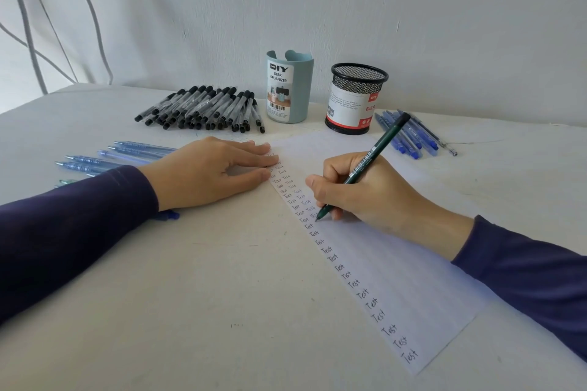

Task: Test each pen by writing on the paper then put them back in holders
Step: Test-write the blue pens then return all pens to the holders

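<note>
Far-left pens: a loose row of translucent blue plastic pens [120,155] is lying on the white tabletop [190,279], partly running behind the left sleeve.
Left hand: the left hand [206,171] is lying flat with its fingers straight and together, pressing on the paper's left edge and gripping nothing.
Black pile: a heap of clear-barrelled pens with black caps [203,108] is sitting beyond that hand, just beside the pale blue holder.
Pale blue holder: the pale blue plastic desk-organizer cup [289,89] is standing upright at the back.
Paper: the long white sheet of paper [397,263] is running from near the holders toward the person, carrying columns of handwritten "Test" along its left side.
Right hand: the right hand [365,190] is curling round the pen in a writing grip, pinching low on the barrel.
Pen: the slim dark green pen [365,165] is touching its tip to the paper beside the second column. Its long axis is slanting from the tip, low and left, up and away to the right.
Mesh holder: the black wire-mesh cup with a white and red label [357,98] is standing beyond the right hand, just left of the pen's tail.
Right pens: a cluster of darker blue pens [409,133] is lying right of the mesh cup.
Coming move: I'm judging the mesh cup the nearer holder, straight ahead of the right hand.
</note>
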A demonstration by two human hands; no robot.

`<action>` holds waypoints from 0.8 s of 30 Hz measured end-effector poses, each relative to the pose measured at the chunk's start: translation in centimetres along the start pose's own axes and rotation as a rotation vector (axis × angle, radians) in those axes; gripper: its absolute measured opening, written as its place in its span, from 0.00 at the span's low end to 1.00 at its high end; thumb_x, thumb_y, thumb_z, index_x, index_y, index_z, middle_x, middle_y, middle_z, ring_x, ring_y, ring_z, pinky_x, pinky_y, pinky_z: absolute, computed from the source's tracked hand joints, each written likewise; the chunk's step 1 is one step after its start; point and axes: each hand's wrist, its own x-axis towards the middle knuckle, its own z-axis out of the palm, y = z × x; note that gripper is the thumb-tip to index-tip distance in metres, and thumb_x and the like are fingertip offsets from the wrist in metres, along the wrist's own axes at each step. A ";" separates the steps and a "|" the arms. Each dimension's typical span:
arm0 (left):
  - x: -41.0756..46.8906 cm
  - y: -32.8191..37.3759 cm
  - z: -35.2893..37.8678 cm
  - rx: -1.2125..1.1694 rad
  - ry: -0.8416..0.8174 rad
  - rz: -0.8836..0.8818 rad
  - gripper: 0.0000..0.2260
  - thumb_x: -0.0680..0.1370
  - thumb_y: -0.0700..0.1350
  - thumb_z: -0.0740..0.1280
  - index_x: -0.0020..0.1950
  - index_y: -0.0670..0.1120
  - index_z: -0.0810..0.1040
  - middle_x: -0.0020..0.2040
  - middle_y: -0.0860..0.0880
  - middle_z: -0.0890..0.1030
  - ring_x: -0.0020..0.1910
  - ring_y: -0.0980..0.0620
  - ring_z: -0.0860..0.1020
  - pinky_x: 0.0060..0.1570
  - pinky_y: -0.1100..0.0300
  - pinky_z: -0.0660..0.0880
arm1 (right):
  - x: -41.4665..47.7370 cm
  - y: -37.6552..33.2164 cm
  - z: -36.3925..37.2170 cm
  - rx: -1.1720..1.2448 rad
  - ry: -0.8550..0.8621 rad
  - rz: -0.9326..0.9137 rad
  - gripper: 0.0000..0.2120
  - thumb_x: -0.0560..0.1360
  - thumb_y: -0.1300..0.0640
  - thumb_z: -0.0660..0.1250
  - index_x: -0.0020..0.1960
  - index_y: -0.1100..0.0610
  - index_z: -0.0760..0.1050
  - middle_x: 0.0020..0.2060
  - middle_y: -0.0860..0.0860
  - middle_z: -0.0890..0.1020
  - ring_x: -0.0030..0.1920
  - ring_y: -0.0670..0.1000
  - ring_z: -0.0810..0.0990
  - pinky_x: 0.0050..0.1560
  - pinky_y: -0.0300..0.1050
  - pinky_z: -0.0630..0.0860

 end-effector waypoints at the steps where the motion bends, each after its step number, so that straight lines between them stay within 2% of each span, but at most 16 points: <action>1: 0.0 0.0 0.0 0.000 0.001 -0.002 0.29 0.71 0.72 0.52 0.68 0.65 0.72 0.70 0.67 0.67 0.69 0.72 0.62 0.63 0.81 0.50 | 0.0 0.0 0.0 -0.001 0.000 0.003 0.19 0.76 0.57 0.70 0.33 0.68 0.69 0.35 0.67 0.79 0.26 0.45 0.74 0.29 0.36 0.73; 4: 0.0 0.0 0.0 -0.008 0.008 0.007 0.29 0.70 0.71 0.52 0.68 0.64 0.72 0.70 0.67 0.68 0.68 0.73 0.61 0.62 0.83 0.50 | 0.0 -0.1 0.0 -0.006 0.022 0.007 0.19 0.76 0.57 0.70 0.31 0.65 0.69 0.32 0.64 0.79 0.26 0.45 0.74 0.29 0.35 0.74; 6: 0.0 0.0 0.0 -0.010 0.007 0.006 0.29 0.70 0.71 0.52 0.68 0.64 0.72 0.69 0.67 0.68 0.68 0.73 0.62 0.62 0.83 0.50 | 0.1 -0.1 -0.1 0.005 0.021 0.012 0.19 0.76 0.58 0.69 0.31 0.64 0.70 0.28 0.57 0.79 0.25 0.45 0.74 0.28 0.35 0.74; 10: 0.0 0.0 0.0 -0.009 0.018 0.012 0.28 0.71 0.71 0.53 0.68 0.65 0.72 0.69 0.67 0.68 0.68 0.73 0.62 0.63 0.82 0.51 | 0.0 -0.3 -0.1 -0.004 -0.001 0.029 0.20 0.76 0.58 0.69 0.27 0.56 0.69 0.26 0.49 0.79 0.25 0.44 0.74 0.28 0.35 0.73; 17: 0.0 0.0 -0.1 0.004 0.026 0.017 0.28 0.71 0.71 0.52 0.68 0.64 0.73 0.69 0.68 0.68 0.68 0.73 0.62 0.63 0.82 0.51 | 0.0 -0.4 -0.1 -0.003 0.013 0.021 0.18 0.76 0.59 0.69 0.29 0.59 0.70 0.27 0.51 0.79 0.26 0.45 0.74 0.29 0.36 0.73; 24: 0.0 0.0 0.0 0.007 0.036 0.036 0.28 0.71 0.70 0.52 0.68 0.63 0.73 0.68 0.68 0.68 0.67 0.74 0.62 0.62 0.83 0.50 | 0.2 -0.1 -0.2 0.003 0.030 0.006 0.19 0.76 0.59 0.69 0.32 0.67 0.68 0.27 0.53 0.79 0.25 0.45 0.74 0.27 0.35 0.72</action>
